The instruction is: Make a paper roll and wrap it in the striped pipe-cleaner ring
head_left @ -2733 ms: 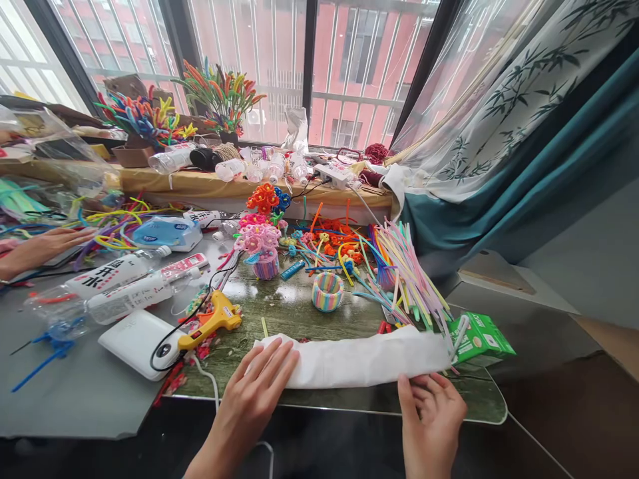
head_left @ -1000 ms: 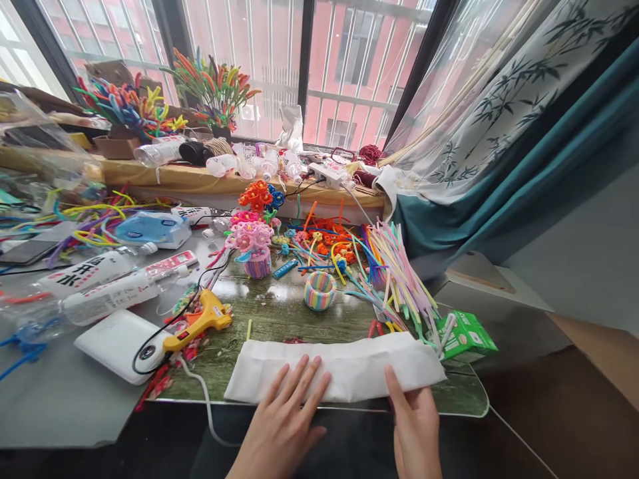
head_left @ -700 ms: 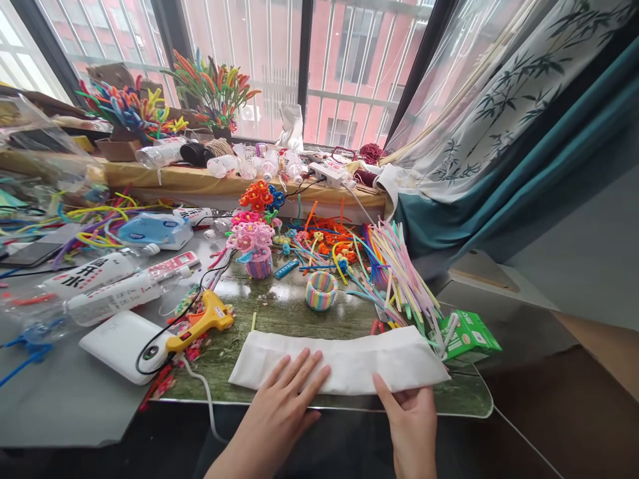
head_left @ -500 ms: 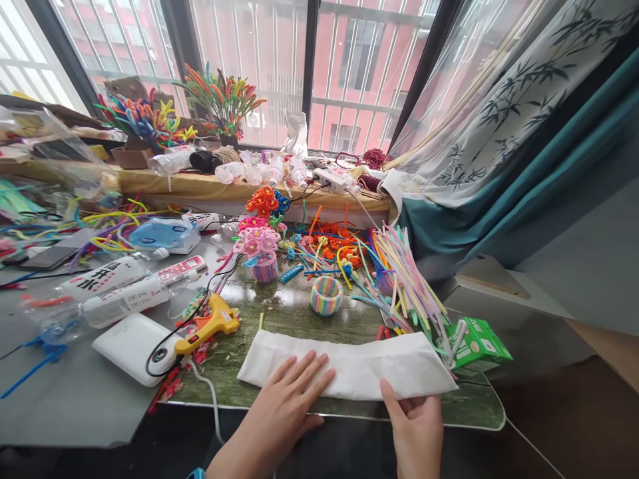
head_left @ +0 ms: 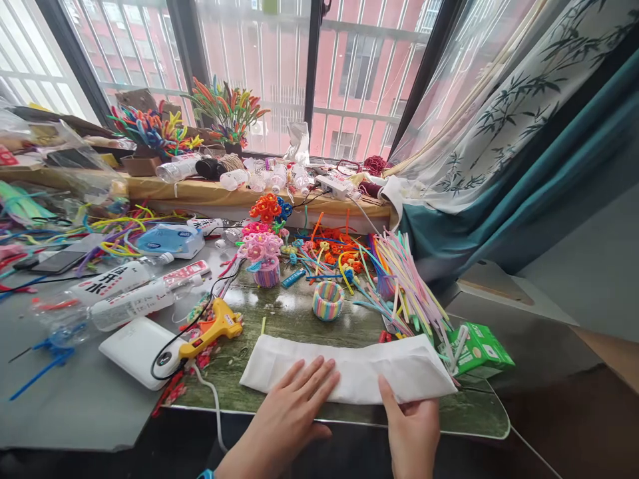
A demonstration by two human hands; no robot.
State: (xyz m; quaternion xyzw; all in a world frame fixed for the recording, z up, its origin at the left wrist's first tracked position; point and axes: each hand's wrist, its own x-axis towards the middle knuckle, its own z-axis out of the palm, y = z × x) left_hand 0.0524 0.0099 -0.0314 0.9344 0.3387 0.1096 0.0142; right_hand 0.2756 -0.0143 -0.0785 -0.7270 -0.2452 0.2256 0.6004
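A long folded white sheet [head_left: 359, 369], which looks like soft paper or thin cloth, lies across the front of the green table. My left hand [head_left: 299, 409] rests flat on its left half, fingers stretched out. At the sheet's lower right edge, my right hand [head_left: 412, 426] grips it with the thumb on top and the other fingers hidden underneath. Behind the sheet stands a small striped pastel ring-shaped pot [head_left: 328, 301]. A yellow glue gun [head_left: 214, 329] lies to the left of the sheet.
A white power bank [head_left: 142, 352] and plastic bottles [head_left: 134, 303] lie at left. Pink pipe-cleaner flowers [head_left: 262, 246] stand in a striped pot. Many loose pipe cleaners [head_left: 409, 276] spread at back right, near a green box [head_left: 482, 349]. A cluttered windowsill [head_left: 279, 199] runs behind.
The view has tilted up slightly, so things sit a little lower in the picture. My left hand has slid slightly right along the sheet; my right hand keeps its grip.
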